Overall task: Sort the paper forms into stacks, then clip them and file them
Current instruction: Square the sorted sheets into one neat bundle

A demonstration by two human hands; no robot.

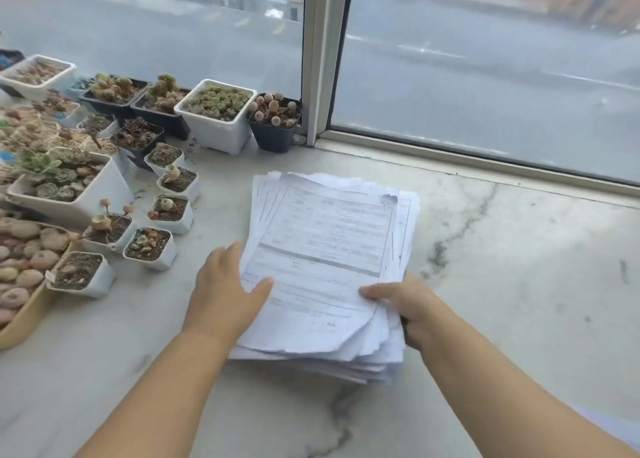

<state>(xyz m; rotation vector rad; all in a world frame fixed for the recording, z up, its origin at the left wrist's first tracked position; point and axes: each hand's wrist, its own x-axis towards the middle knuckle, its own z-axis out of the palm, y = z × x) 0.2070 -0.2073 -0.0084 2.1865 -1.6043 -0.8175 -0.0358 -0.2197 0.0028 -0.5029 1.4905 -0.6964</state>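
Note:
A thick, uneven stack of printed paper forms (325, 246) lies on the marble sill (519, 267) in the middle of the view, its edges ragged and curled. My left hand (225, 291) holds the stack's left edge, thumb lying on the top sheet and fingers along the side. My right hand (405, 301) grips the lower right corner, thumb on top of the sheets and fingers tucked underneath out of sight. No clips or folders are in view.
Many small succulent pots crowd the left side, the nearest white pot (81, 274) a short way from my left hand. A tan tray of round succulents (24, 315) sits at the left edge. A window frame (322, 59) and glass bound the far side.

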